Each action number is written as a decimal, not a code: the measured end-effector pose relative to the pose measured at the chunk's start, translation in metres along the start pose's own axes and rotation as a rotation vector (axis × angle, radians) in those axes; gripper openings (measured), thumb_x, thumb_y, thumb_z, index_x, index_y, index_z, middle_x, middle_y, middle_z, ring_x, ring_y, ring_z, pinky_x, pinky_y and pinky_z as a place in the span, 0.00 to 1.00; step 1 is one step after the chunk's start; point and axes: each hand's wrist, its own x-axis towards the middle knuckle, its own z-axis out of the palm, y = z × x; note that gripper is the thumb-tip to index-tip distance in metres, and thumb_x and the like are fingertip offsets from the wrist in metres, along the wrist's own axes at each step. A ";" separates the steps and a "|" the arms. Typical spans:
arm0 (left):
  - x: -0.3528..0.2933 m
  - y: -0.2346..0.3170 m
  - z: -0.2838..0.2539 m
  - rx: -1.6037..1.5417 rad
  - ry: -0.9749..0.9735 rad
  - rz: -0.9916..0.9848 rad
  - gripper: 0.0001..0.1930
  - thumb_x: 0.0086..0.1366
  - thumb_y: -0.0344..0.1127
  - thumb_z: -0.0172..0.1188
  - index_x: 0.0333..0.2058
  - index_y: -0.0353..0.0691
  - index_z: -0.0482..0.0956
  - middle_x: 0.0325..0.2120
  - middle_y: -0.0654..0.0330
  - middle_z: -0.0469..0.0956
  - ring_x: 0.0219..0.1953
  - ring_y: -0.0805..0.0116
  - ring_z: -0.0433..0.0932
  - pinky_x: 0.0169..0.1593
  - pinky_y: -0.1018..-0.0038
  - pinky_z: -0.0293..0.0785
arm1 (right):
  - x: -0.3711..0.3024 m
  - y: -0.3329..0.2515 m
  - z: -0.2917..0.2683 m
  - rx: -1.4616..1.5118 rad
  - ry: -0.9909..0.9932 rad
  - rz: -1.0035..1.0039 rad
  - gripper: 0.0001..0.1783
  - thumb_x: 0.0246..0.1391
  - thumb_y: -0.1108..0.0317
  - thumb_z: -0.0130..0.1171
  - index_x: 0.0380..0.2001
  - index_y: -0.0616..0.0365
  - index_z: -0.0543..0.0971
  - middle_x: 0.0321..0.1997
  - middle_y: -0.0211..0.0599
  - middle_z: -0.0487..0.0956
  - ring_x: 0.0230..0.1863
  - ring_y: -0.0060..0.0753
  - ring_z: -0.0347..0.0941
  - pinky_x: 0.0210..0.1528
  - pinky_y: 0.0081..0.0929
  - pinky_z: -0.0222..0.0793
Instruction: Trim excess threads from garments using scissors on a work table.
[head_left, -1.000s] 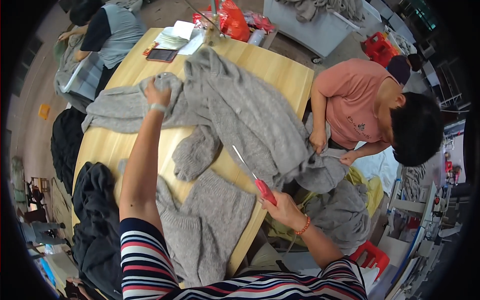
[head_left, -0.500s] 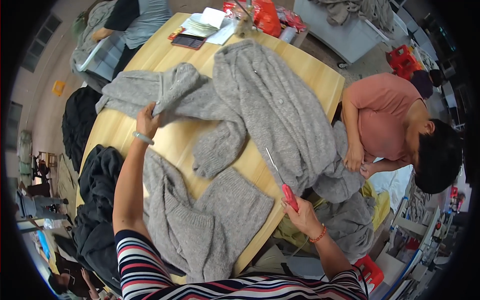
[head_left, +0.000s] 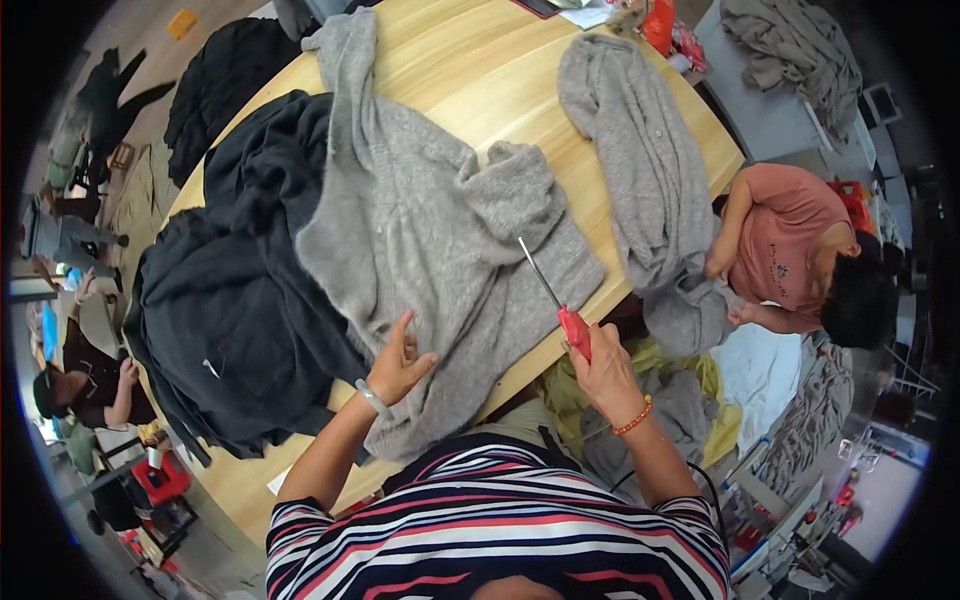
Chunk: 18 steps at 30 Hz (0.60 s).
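Note:
A light grey knit sweater (head_left: 415, 215) lies spread across the wooden table (head_left: 480, 75) in front of me, one sleeve stretched toward the far edge. Over its near part is my left hand (head_left: 398, 368), open, thumb and fingers apart; whether it presses on the knit I cannot tell. My right hand (head_left: 606, 372) is closed round the red handle of a tool (head_left: 572, 325) with a long, thin metal shaft. The shaft points up and left above the sweater's right side. What sort of tip it has is too small to tell.
A heap of dark garments (head_left: 230, 310) covers the table's left side. More grey knitwear (head_left: 650, 170) lies at the right, its near end held by a co-worker in a pink top (head_left: 790, 240). Yellow cloth (head_left: 715, 410) and grey knits hang below the right table edge.
My left hand has let go of the sweater's far part and come back near me. The sweater now lies flatter and further left, partly against the dark heap. My view has shifted.

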 end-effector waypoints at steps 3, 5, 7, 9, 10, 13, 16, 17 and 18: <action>0.007 0.032 -0.004 -0.882 0.051 -0.352 0.36 0.62 0.37 0.58 0.63 0.43 0.49 0.40 0.52 0.74 0.28 0.69 0.75 0.30 0.75 0.74 | -0.021 -0.017 0.008 -0.046 0.045 0.059 0.13 0.53 0.64 0.57 0.35 0.64 0.71 0.31 0.53 0.67 0.33 0.60 0.68 0.36 0.47 0.66; 0.021 0.017 -0.007 -0.974 0.026 -0.344 0.36 0.61 0.37 0.60 0.63 0.44 0.49 0.41 0.51 0.74 0.30 0.67 0.76 0.31 0.73 0.75 | -0.030 -0.033 0.007 -0.099 0.080 0.053 0.12 0.53 0.66 0.58 0.34 0.63 0.70 0.31 0.52 0.68 0.34 0.58 0.68 0.36 0.47 0.66; 0.038 0.007 0.004 -0.764 0.071 -0.312 0.36 0.57 0.36 0.63 0.62 0.45 0.54 0.43 0.52 0.75 0.35 0.62 0.76 0.36 0.68 0.76 | -0.037 -0.042 0.008 -0.108 0.100 0.031 0.12 0.52 0.67 0.59 0.34 0.63 0.70 0.32 0.52 0.68 0.35 0.59 0.68 0.37 0.46 0.66; 0.049 -0.006 0.020 -0.147 0.223 0.108 0.35 0.56 0.35 0.63 0.61 0.44 0.57 0.44 0.53 0.75 0.39 0.59 0.75 0.40 0.66 0.74 | -0.042 -0.043 0.010 -0.115 0.111 0.014 0.12 0.51 0.67 0.59 0.34 0.63 0.69 0.33 0.52 0.68 0.35 0.59 0.68 0.37 0.46 0.66; 0.052 -0.013 0.026 0.488 0.370 0.503 0.33 0.55 0.35 0.63 0.60 0.44 0.60 0.45 0.54 0.74 0.43 0.57 0.74 0.43 0.63 0.72 | -0.044 -0.042 0.011 -0.080 0.134 0.015 0.13 0.51 0.67 0.60 0.34 0.62 0.69 0.34 0.52 0.69 0.36 0.59 0.69 0.37 0.46 0.66; 0.069 -0.011 0.034 0.632 0.312 0.473 0.33 0.56 0.42 0.61 0.59 0.43 0.62 0.57 0.50 0.63 0.59 0.50 0.60 0.61 0.55 0.54 | -0.053 -0.047 0.009 -0.040 0.137 0.042 0.15 0.50 0.67 0.60 0.36 0.62 0.67 0.36 0.53 0.69 0.36 0.60 0.69 0.37 0.46 0.67; 0.091 -0.035 0.042 0.798 0.210 0.414 0.33 0.59 0.51 0.55 0.60 0.42 0.60 0.62 0.48 0.56 0.66 0.50 0.51 0.66 0.51 0.41 | -0.056 -0.047 0.016 0.008 0.100 0.050 0.15 0.51 0.65 0.60 0.36 0.61 0.67 0.35 0.54 0.71 0.37 0.59 0.70 0.39 0.46 0.68; 0.095 -0.032 0.043 0.828 0.180 0.479 0.34 0.60 0.51 0.54 0.61 0.42 0.59 0.63 0.48 0.55 0.66 0.49 0.51 0.66 0.51 0.41 | -0.056 -0.048 0.017 0.050 0.087 0.046 0.14 0.51 0.65 0.59 0.36 0.61 0.68 0.34 0.53 0.73 0.38 0.58 0.70 0.39 0.46 0.68; 0.099 -0.030 0.044 0.858 0.150 0.542 0.34 0.60 0.51 0.54 0.61 0.42 0.59 0.63 0.49 0.55 0.65 0.49 0.51 0.66 0.51 0.42 | -0.056 -0.050 0.017 0.045 0.077 0.045 0.14 0.51 0.65 0.59 0.36 0.61 0.68 0.34 0.53 0.73 0.38 0.58 0.70 0.39 0.46 0.68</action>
